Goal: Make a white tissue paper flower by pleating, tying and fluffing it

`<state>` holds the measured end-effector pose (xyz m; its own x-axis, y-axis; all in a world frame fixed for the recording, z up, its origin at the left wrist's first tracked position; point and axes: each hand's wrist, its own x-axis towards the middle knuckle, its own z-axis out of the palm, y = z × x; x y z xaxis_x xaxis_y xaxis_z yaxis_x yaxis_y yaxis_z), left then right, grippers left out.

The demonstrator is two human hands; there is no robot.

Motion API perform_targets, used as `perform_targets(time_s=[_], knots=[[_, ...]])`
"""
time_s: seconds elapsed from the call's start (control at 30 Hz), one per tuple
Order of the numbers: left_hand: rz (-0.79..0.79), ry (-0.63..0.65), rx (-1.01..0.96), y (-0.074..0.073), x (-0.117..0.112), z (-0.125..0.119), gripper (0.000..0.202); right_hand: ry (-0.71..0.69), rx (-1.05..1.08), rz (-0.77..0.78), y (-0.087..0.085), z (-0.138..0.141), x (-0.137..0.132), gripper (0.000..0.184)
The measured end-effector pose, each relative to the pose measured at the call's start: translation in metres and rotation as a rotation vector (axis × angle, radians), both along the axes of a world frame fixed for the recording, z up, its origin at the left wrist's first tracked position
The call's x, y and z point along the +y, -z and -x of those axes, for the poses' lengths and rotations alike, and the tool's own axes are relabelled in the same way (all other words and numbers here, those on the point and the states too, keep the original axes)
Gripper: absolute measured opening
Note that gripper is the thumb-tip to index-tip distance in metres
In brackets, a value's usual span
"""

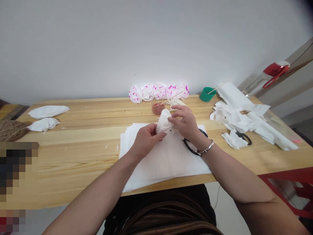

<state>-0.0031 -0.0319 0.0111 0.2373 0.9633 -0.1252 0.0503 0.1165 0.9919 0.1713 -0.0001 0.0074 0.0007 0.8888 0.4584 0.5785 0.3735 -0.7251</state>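
Paper (pixel 162 124), white and crumpled, is up between both hands, above a stack of white sheets (pixel 161 166). The left hand (pixel 148 138) grips its lower left side between thumb and fingers; the right hand (pixel 183 122) pinches its right edge. Black loops (pixel 188 149), probably scissors handles, lie partly hidden by the right wrist. A pinkish dish (pixel 156 109) sits just beyond.

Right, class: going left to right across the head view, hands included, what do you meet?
Ball of twine → long white piece → left hand → held white piece → right hand → green cup → red-topped bottle.
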Motion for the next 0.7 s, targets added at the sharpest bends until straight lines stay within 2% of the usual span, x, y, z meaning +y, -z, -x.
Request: perform_targets(time_s=[0.1, 0.2, 0.27, 0.37, 0.47, 0.57, 0.7], knots=[[-0.004, 0.06, 0.022, -0.001, 0.0, 0.0, 0.017, 0.05, 0.025, -0.004, 0.003, -0.001, 0.004, 0.008], [0.038, 0.042, -0.056, -0.001, 0.001, 0.0, 0.019, 0.026, 0.031, -0.022, 0.004, -0.003, 0.005, 0.008], [0.1, -0.007, -0.144, 0.0, 0.004, 0.001, 0.023, 0.03, 0.006, -0.101, 0.001, -0.003, 0.003, 0.005], [0.194, -0.066, -0.262, 0.001, 0.007, 0.001, 0.026, 0.051, -0.088, -0.264, -0.006, -0.002, -0.006, 0.012], [0.192, -0.123, -0.344, 0.0, 0.009, 0.001, 0.026, -0.079, -0.186, -0.342, -0.012, 0.002, -0.015, 0.011], [0.16, -0.142, -0.407, -0.001, 0.01, 0.001, 0.026, -0.222, -0.293, -0.325, -0.012, 0.005, -0.019, 0.011], [0.231, -0.116, -0.476, -0.002, 0.011, 0.002, 0.023, -0.256, -0.318, -0.254, -0.008, 0.006, -0.017, 0.015]])
